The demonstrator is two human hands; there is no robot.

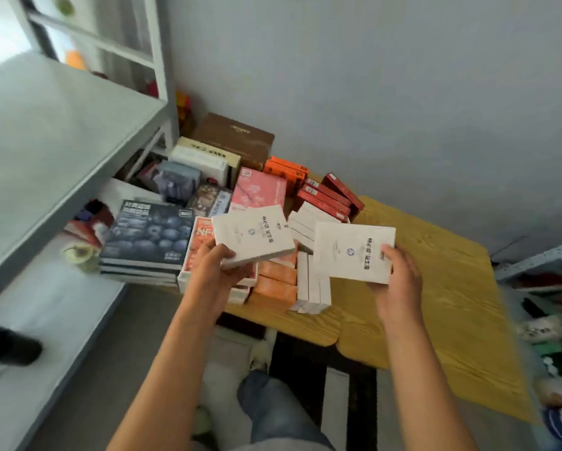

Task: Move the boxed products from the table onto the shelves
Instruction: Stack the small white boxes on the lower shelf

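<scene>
My left hand (212,271) grips a flat white box (252,234) by its near-left corner, held above the piled boxes. A second white box (354,250) of the same kind is held by my right hand (398,276) at its right edge, over the wooden table (435,288). Below them lie dark blueberry boxes (146,236), an orange-and-white box (198,242), orange boxes (276,281), upright white boxes (312,288), a pink box (260,190) and red boxes (328,196). The grey shelf unit (45,141) stands at the left.
A brown box (237,138) and cream boxes (205,157) sit at the back against the wall. The lower white shelf (45,304) carries a dark object (6,345) and small packs. A second rack (546,304) with goods stands at the right. My leg and shoes show below.
</scene>
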